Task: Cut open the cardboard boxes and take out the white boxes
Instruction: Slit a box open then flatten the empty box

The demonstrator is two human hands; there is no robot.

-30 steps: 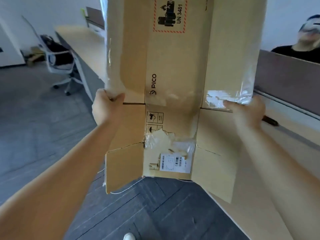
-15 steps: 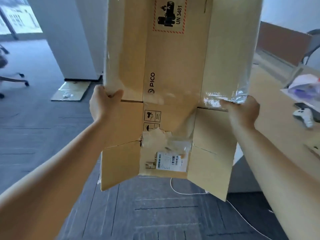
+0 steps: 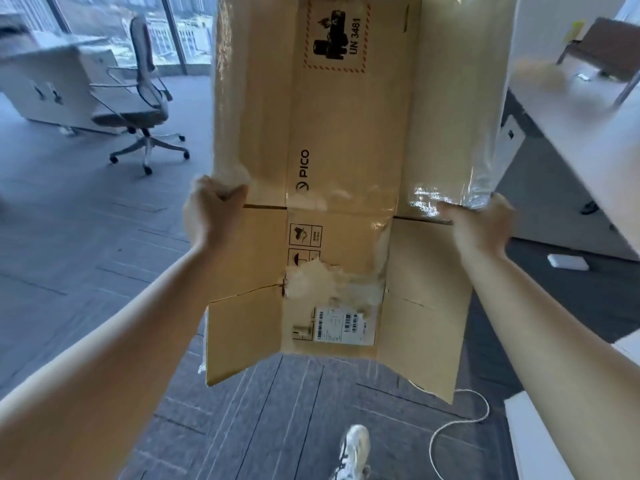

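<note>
Flattened cardboard box (image 3: 349, 161), centre frame, upright in the air above the floor. My left hand (image 3: 211, 209) curls round its left edge; my right hand (image 3: 481, 223) pinches its right, tape-covered edge. Office chair (image 3: 145, 95), upper left.

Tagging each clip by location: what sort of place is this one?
Most likely an open-plan office: a swivel office chair on castors, long desks, grey carpet tiles and floor-to-ceiling windows with buildings outside.

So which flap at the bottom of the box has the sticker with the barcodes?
The middle flap, between the two plain side flaps: it carries the white barcode label under a torn, taped patch. The left flap and right flap are bare cardboard.
</note>
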